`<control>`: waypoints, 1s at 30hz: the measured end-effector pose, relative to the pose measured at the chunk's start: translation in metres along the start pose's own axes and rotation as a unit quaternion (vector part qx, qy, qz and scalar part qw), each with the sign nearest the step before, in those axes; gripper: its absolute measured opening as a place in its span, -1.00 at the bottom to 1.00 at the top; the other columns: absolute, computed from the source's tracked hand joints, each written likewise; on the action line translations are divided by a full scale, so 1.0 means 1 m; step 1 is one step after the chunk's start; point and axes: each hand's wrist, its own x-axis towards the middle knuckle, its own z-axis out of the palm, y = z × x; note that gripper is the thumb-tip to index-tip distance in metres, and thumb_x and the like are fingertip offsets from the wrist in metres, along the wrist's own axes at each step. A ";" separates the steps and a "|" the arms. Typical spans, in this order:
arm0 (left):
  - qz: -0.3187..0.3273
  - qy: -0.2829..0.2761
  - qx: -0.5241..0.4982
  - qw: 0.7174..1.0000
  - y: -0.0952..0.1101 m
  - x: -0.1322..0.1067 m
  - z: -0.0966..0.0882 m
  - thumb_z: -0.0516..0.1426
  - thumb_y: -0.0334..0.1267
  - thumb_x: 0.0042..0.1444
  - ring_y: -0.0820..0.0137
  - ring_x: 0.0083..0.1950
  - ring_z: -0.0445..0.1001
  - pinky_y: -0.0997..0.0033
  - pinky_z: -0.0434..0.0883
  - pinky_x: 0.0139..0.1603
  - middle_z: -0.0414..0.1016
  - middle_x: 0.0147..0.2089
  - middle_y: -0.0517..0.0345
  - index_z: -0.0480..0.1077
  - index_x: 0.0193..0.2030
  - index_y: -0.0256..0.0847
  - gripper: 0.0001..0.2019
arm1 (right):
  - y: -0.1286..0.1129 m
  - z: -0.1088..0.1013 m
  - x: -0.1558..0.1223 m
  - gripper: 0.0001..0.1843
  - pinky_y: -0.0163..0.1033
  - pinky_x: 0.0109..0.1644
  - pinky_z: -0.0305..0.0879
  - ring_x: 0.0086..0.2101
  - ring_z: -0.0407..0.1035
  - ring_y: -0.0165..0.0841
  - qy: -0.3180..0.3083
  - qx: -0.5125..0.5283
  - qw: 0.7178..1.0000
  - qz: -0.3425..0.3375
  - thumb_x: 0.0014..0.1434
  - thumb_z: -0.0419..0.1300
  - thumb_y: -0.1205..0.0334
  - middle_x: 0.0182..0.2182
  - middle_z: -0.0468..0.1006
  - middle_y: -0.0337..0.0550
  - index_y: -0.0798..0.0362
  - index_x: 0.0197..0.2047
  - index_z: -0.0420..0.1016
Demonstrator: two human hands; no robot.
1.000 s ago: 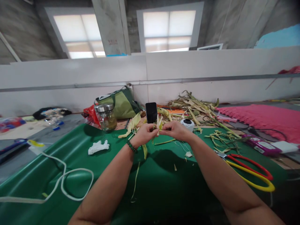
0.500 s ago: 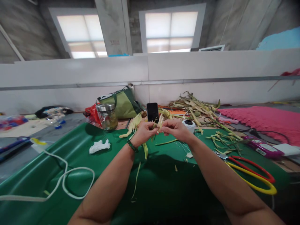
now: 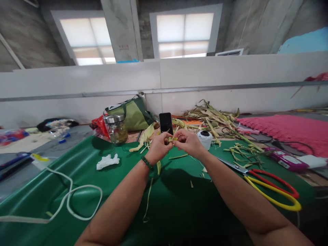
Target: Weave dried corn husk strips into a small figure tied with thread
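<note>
Both my hands meet above the green mat, in front of a black phone that stands upright. My left hand, with a green bead bracelet at the wrist, is closed on a small bundle of yellow-green husk strips. My right hand pinches the same bundle from the right. Long thin strips hang from my left hand down to the mat.
A glass jar and a green bag stand at the back left. A pile of husks lies at the back right beside a white spool. Red-and-yellow scissors lie right, a white cord and crumpled tissue left.
My hands have closed in tighter on the husk bundle; the strips that stuck up between them are now folded down and mostly hidden in my fingers.
</note>
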 end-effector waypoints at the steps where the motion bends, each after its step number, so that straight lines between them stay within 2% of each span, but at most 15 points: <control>1: -0.004 0.009 0.003 1.000 0.002 -0.001 0.000 0.10 -0.43 -0.13 0.53 -0.59 0.10 0.50 0.05 -0.53 0.11 -0.66 0.42 0.34 -0.36 -0.23 -0.86 | 0.000 0.001 -0.001 -0.90 -0.36 -0.53 0.18 -0.62 0.30 -0.45 0.007 -0.008 1.000 -0.016 -0.06 0.21 0.24 -0.65 0.42 -0.31 0.05 -0.41 0.40; 4: -0.022 0.018 -0.002 1.000 0.007 -0.002 -0.002 0.10 -0.45 -0.12 0.52 -0.60 0.12 0.50 0.07 -0.52 0.12 -0.66 0.43 0.30 -0.36 -0.22 -0.86 | 0.000 0.001 -0.001 -0.91 -0.36 -0.50 0.15 -0.60 0.26 -0.47 0.011 -0.049 0.998 -0.048 -0.02 0.19 0.23 -0.63 0.42 -0.28 0.07 -0.45 0.42; 7: -0.035 0.015 -0.014 0.999 0.008 -0.002 -0.003 0.10 -0.43 -0.09 0.53 -0.60 0.10 0.50 0.07 -0.53 0.14 -0.65 0.42 0.28 -0.36 -0.21 -0.88 | 0.000 0.000 0.000 -0.83 -0.34 -0.48 0.12 -0.58 0.25 -0.46 0.015 -0.076 0.996 -0.044 0.02 0.17 0.19 -0.62 0.42 -0.25 0.09 -0.51 0.45; 11: -0.018 0.022 0.002 1.000 0.004 -0.001 0.000 0.12 -0.44 -0.10 0.52 -0.59 0.11 0.50 0.05 -0.53 0.13 -0.66 0.42 0.29 -0.38 -0.22 -0.88 | 0.000 -0.001 0.000 -0.85 -0.34 -0.48 0.08 -0.57 0.23 -0.46 0.027 -0.104 0.994 -0.029 -0.03 0.17 0.27 -0.64 0.39 -0.27 0.09 -0.59 0.40; 14: -0.009 0.027 0.013 1.000 0.001 -0.001 0.002 0.12 -0.45 -0.11 0.51 -0.58 0.16 0.50 0.09 -0.51 0.16 -0.64 0.40 0.31 -0.36 -0.23 -0.87 | 0.000 0.001 -0.001 -0.86 -0.34 -0.46 0.11 -0.55 0.26 -0.45 0.034 -0.106 0.993 -0.046 -0.02 0.17 0.28 -0.62 0.40 -0.26 0.07 -0.57 0.38; 18: -0.013 0.025 0.045 0.999 0.002 -0.002 0.002 0.13 -0.44 -0.09 0.46 -0.55 0.28 0.47 0.20 -0.45 0.23 -0.63 0.39 0.34 -0.11 -0.27 -0.67 | -0.002 0.003 -0.004 -0.87 -0.32 -0.43 0.20 -0.55 0.31 -0.42 0.036 -0.053 0.995 -0.075 0.04 0.19 0.21 -0.56 0.45 -0.26 0.05 -0.33 0.36; 21: 0.010 0.018 0.098 0.995 0.002 -0.005 0.004 0.11 -0.45 -0.06 0.37 -0.47 0.39 0.42 0.27 -0.38 0.34 -0.58 0.30 0.21 0.15 -0.36 -0.45 | -0.003 0.003 -0.005 -0.79 -0.32 -0.43 0.21 -0.54 0.31 -0.43 0.018 -0.060 0.994 -0.088 0.09 0.17 0.17 -0.53 0.46 -0.25 0.06 -0.21 0.37; 24: 0.036 -0.003 0.146 0.989 0.000 -0.008 0.010 0.08 -0.47 -0.04 0.29 -0.38 0.46 0.37 0.31 -0.32 0.45 -0.47 0.16 0.06 0.29 -0.38 -0.32 | 0.000 0.001 -0.004 -0.87 -0.33 -0.44 0.16 -0.54 0.26 -0.45 -0.010 -0.105 0.989 -0.099 0.09 0.15 0.19 -0.56 0.42 -0.24 0.07 -0.40 0.44; 26: 0.041 -0.020 0.158 0.986 0.000 -0.010 0.013 0.08 -0.48 -0.04 0.28 -0.36 0.47 0.37 0.32 -0.31 0.48 -0.41 0.11 0.05 0.31 -0.35 -0.30 | 0.002 0.000 -0.002 -0.85 -0.32 -0.42 0.15 -0.51 0.25 -0.44 -0.008 -0.131 0.984 -0.121 0.06 0.14 0.26 -0.53 0.40 -0.21 0.07 -0.51 0.44; 30: 0.051 -0.045 0.103 0.992 -0.001 -0.011 0.017 0.10 -0.46 -0.04 0.35 -0.42 0.40 0.43 0.27 -0.38 0.42 -0.47 0.20 0.14 0.24 -0.30 -0.37 | 0.002 0.000 -0.002 -0.83 -0.27 -0.38 0.19 -0.42 0.26 -0.38 0.071 -0.107 0.979 -0.157 0.07 0.17 0.22 -0.44 0.37 -0.15 0.05 -0.49 0.53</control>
